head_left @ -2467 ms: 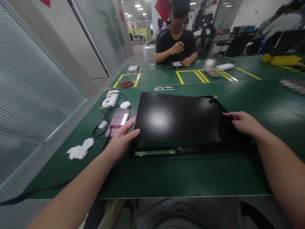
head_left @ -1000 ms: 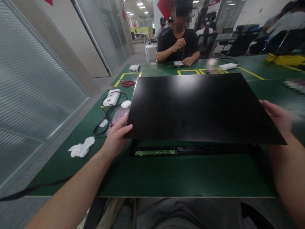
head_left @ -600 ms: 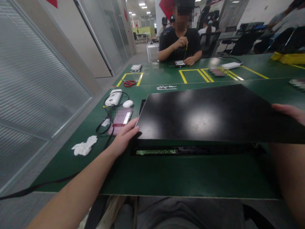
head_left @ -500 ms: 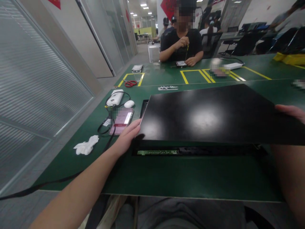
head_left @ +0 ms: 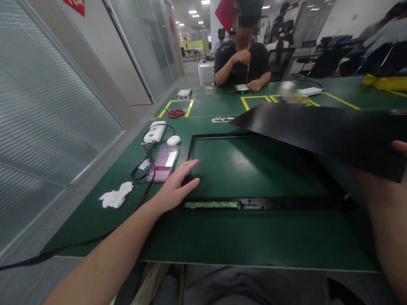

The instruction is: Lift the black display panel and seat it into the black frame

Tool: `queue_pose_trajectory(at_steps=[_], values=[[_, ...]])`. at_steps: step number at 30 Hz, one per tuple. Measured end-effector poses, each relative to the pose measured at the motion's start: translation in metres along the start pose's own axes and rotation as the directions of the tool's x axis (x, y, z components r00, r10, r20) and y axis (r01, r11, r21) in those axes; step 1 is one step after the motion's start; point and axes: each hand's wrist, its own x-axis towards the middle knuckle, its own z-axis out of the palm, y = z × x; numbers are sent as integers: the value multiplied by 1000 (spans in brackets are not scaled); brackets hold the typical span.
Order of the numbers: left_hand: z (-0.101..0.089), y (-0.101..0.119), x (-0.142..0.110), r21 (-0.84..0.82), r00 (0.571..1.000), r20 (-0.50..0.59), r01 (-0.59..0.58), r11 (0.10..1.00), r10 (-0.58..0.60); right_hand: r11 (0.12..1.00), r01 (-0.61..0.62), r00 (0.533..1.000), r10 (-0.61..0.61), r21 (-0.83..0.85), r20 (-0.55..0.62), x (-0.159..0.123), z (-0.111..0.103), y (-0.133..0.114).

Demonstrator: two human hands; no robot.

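Observation:
My right hand [head_left: 378, 186] is closed on the near right part of a thin black sheet [head_left: 321, 131], which hangs tilted above the right side of the table. On the green table under it lies a black rectangular frame [head_left: 286, 203]. A narrow green circuit board [head_left: 211, 205] sits in the frame's near bar, at the left. My left hand [head_left: 181, 184] is by the frame's left side, fingers stretched and thumb apart, holding nothing. The sheet covers the far right part of the frame.
Left of the frame are a phone [head_left: 163, 163], a white power bank [head_left: 154, 132] with a black cable, a white oval case [head_left: 173, 140] and crumpled tissue [head_left: 116, 195]. Red-handled scissors [head_left: 175, 113] lie farther back. A co-worker [head_left: 243, 63] sits across the table [head_left: 222, 237].
My left hand has let go of the black sheet. The sheet has swung to the right in my right hand, its left end lifted away, uncovering most of the frame.

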Motion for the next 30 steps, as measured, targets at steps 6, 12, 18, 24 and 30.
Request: queue_pose_trajectory(at_steps=[6,12,18,24,30], values=[[1,2,0,105,998,40,-47,993,43,987,68,996,-59,143,-65,-12,17,-7],[2,1,0,134,996,64,-70,989,62,994,-13,969,39,106,-244,-9,16,-11],[3,3,0,146,994,76,-86,986,75,993,-73,928,99,88,-358,-6,15,-15],[5,6,0,161,992,81,-112,981,100,993,-91,930,113,79,-349,-1,9,-11],[5,4,0,164,990,94,-118,979,104,988,-122,901,151,97,-408,7,-1,-2]])
